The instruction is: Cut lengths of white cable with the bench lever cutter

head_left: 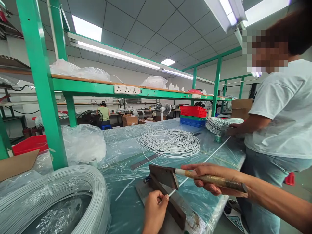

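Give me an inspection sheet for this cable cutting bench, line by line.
Surface: table covered with clear plastic film.
Job's things: lever cutter, blade raised; white cable fed under it.
Clutter: plastic bags, tape roll, stacked trays.
Hands: left hand pinches the cable end; right hand grips the cutter handle.
Cables: loose coil; big bagged coil; a co-worker holds another coil.
Surroundings: green racking, fans, strip lights.
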`<state>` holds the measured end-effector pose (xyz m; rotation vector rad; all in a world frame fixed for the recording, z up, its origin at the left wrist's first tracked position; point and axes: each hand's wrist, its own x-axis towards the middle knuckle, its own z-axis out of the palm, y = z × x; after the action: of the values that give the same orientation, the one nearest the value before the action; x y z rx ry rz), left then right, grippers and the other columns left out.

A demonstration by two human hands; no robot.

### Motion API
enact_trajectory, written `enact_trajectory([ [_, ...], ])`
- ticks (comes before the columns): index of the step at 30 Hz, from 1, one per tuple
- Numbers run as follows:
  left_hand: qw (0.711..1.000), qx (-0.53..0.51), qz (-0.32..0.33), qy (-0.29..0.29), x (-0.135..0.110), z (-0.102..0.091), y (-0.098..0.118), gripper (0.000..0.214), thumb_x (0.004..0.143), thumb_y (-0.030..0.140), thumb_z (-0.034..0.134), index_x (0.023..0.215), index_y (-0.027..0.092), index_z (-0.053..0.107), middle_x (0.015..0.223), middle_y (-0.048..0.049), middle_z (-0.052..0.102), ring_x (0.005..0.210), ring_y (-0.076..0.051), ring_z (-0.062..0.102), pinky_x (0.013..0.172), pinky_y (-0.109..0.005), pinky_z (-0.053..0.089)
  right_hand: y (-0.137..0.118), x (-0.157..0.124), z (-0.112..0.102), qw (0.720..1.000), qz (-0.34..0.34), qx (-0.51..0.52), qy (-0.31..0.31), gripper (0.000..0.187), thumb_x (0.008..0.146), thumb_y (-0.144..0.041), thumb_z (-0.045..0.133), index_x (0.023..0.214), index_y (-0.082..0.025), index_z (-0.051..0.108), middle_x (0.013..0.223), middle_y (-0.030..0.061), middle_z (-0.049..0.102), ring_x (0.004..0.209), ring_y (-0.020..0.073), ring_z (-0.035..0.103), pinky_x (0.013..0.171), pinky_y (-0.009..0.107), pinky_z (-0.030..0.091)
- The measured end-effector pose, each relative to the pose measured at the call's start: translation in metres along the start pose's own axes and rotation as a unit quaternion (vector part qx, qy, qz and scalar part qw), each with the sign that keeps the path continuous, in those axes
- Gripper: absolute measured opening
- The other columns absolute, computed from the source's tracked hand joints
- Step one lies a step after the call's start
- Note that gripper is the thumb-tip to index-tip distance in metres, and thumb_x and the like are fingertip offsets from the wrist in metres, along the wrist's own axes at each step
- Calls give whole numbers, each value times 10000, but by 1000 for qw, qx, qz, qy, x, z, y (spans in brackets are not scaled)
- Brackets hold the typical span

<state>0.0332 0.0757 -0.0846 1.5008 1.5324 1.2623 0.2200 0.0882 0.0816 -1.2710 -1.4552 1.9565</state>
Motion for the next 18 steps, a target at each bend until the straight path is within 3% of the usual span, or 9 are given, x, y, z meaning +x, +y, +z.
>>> enact_trajectory([
  [5, 999, -27, -19, -12, 3, 1, 0, 456, 698, 574, 372, 521, 171, 495, 485, 12, 428, 486, -121, 377, 494, -246, 232, 3, -1, -1, 1000, 7, 19, 1, 429, 772, -251, 533, 1174, -159, 413, 599, -14, 513, 352, 29, 445, 317, 84, 345],
  [10, 999, -1, -35, 26, 6, 7, -7, 319, 635, 466, 445, 468, 194, 439, 478, 11, 412, 506, -134, 392, 513, -258, 231, 18, -3, -1, 999, 22, 24, 31, 403, 720, -257, 544, 1101, -167, 447, 569, -17, 519, 311, 35, 407, 274, 93, 286],
  [14, 998, -9, -47, 35, 9, 9, -11, 272, 602, 433, 441, 461, 203, 405, 463, 24, 368, 489, -123, 355, 498, -258, 217, 22, -10, 8, 998, 33, 12, 43, 101, 754, -255, 490, 784, -166, 525, 514, -26, 481, 277, 18, 363, 269, 100, 245],
  [16, 998, -17, -51, 34, 9, 10, -12, 265, 596, 432, 440, 467, 201, 410, 461, 29, 358, 484, -117, 338, 488, -255, 210, 21, -14, 14, 998, 31, -2, 51, 193, 807, -226, 411, 634, -161, 470, 500, -21, 466, 272, 11, 344, 282, 106, 256],
  [18, 998, -24, -57, 34, 10, 10, -13, 260, 596, 425, 445, 473, 198, 418, 455, 34, 348, 477, -110, 323, 481, -252, 200, 19, -17, 18, 997, 46, -14, 65, 268, 849, -207, 329, 607, -165, 435, 500, -20, 456, 265, 11, 335, 280, 109, 249],
])
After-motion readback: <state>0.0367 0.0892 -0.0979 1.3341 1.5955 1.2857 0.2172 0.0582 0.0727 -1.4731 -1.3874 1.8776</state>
